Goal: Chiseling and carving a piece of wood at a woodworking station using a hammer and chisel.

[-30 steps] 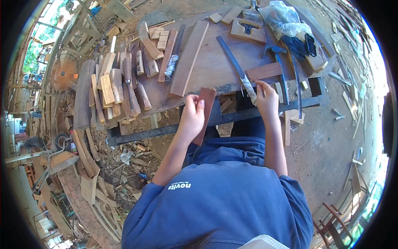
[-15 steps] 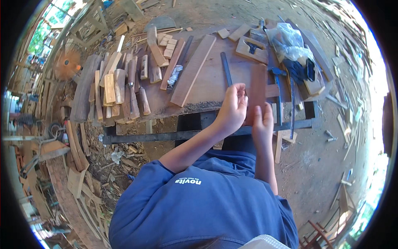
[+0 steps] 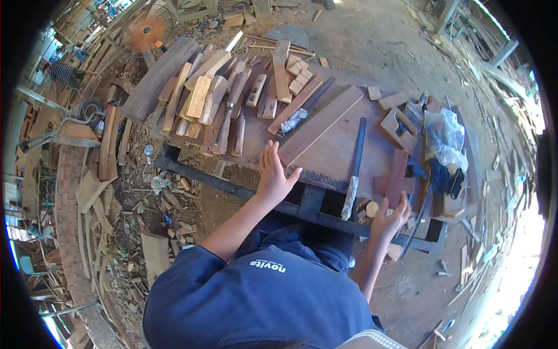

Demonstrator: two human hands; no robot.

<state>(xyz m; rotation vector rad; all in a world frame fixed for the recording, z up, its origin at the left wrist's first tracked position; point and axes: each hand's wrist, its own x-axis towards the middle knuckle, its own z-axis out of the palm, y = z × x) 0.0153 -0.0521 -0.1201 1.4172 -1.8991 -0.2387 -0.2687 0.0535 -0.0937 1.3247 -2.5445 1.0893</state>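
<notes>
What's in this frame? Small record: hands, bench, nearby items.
left hand: fingers spread, by near end of long plank
right hand: at near end of short board, grip unclear
crossing: short board lies across second board
between hands: metal bar, wrapped handle
surface: bench
bench left: wood pieces
bench right: plastic bag

Short-sleeved blue shirt (image 3: 261, 308) with small white lettering (image 3: 267, 266) across the chest

Brown tabletop (image 3: 332, 158) with long plank (image 3: 322, 125), small wooden blocks (image 3: 300, 75), probably a file (image 3: 358, 145).
</notes>
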